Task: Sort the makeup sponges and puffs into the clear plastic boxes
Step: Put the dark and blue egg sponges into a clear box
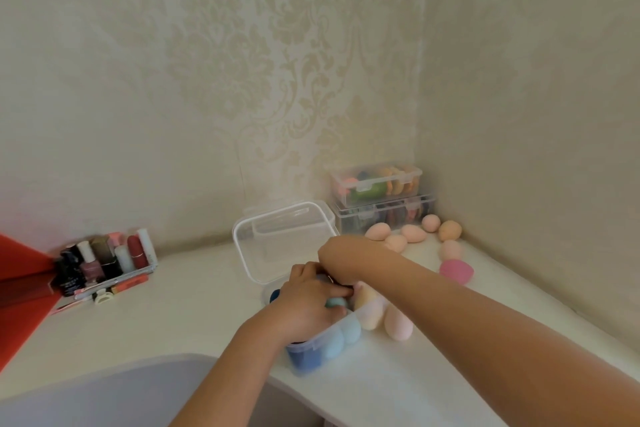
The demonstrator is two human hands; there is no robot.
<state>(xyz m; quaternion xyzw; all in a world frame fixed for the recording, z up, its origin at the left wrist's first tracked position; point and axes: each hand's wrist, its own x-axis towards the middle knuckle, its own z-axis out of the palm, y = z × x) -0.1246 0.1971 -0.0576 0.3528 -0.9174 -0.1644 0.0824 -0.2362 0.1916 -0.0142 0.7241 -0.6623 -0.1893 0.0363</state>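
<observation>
An open clear plastic box (349, 321) sits at the table's middle with its lid (277, 239) standing up behind it. Inside lie dark blue (304, 359) and light blue sponges (341, 334). My left hand (308, 305) is inside the box, thumb and fingers curled round a teal sponge (336, 302). My right hand (341, 255) reaches down into the box from the right; its fingertips are hidden behind my left hand. Peach (369, 308) and pale pink sponges (398, 322) lie against the box's right side. Several loose peach sponges (414, 233) and a pink one (456, 270) lie at the back right.
Two closed clear boxes, filled with puffs, are stacked in the back right corner, upper (375, 180) on lower (384, 215). A tray of cosmetics (104, 260) and a hair clip (104, 296) sit at the left beside a red object (20, 288). The table's curved front edge (294, 388) runs below the box.
</observation>
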